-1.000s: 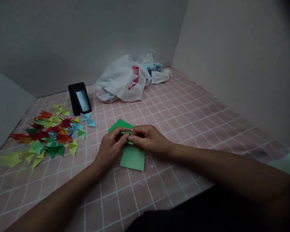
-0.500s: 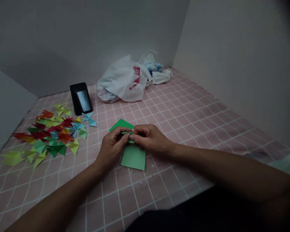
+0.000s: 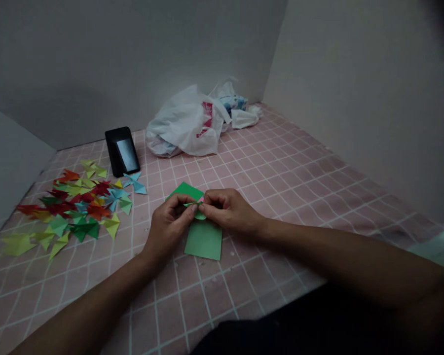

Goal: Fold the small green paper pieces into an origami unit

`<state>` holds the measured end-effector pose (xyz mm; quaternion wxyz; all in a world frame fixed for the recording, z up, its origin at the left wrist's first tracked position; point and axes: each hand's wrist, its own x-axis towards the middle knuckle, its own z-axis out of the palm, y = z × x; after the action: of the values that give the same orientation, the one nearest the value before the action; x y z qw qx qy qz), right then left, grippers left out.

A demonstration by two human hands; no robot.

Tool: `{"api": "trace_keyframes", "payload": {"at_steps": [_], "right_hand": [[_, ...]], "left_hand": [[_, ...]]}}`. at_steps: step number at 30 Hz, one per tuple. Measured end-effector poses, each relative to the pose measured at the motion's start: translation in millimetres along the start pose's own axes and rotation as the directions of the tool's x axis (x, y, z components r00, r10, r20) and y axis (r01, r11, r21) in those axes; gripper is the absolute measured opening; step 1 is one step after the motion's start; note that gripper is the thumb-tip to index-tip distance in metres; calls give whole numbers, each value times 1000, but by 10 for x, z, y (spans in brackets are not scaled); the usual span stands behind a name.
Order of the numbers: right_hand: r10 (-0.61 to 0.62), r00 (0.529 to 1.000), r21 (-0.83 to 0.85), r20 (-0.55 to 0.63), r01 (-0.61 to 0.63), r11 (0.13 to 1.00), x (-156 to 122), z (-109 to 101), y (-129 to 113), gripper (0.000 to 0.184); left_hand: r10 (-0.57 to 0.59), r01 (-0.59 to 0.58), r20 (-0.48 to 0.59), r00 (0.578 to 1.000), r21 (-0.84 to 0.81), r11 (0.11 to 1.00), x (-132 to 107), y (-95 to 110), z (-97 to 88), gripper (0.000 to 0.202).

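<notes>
Between my fingertips is a small folded piece of green paper. My left hand pinches its left side, thumb on top. My right hand grips its right side with thumb and forefinger, so both hands are closed and nearly touching. Part of the folded paper is hidden by the fingers. Below the hands a light green paper sheet lies flat on the checked cloth. A darker green sheet sticks out behind my hands, its near part covered.
Folded paper shapes in several colours lie spread at the left. Behind them a black phone leans slightly. White plastic bags sit at the back near the wall. Pink checked cloth covers the surface, with tiny paper scraps near me.
The folded green paper has tilted a little between my fingers, and its left edge now shows more. Both hands keep their grip in nearly the same spot. The view has shifted slightly.
</notes>
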<state>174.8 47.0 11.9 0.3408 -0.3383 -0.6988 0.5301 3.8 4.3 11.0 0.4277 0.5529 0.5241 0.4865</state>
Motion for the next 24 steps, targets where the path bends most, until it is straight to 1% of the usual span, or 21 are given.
{"api": "trace_keyframes", "payload": {"at_steps": [3, 6, 9, 16, 20, 24], "right_hand": [[-2, 1000, 3, 2, 2, 1000, 3, 4, 10, 28], [-27, 1000, -15, 0, 27, 1000, 2, 10, 26, 26], [-42, 999, -31, -1, 41, 999, -4, 12, 32, 24], [-10, 1000, 9, 26, 9, 1000, -10, 16, 14, 24], [4, 1000, 1, 27, -4, 1000, -20, 17, -6, 26], [1, 999, -11, 35, 0, 1000, -24, 17, -22, 26]], "left_hand": [[5, -4, -19, 1000, 17, 1000, -9, 0, 2, 11], [33, -31, -45, 998, 49, 998, -18, -11, 2, 9], [54, -52, -49, 997, 51, 997, -29, -19, -2, 8], [56, -55, -26, 998, 28, 998, -44, -41, -29, 7], [76, -76, 2, 997, 30, 997, -51, -49, -56, 9], [84, -84, 5, 996, 45, 995, -59, -43, -70, 12]]}}
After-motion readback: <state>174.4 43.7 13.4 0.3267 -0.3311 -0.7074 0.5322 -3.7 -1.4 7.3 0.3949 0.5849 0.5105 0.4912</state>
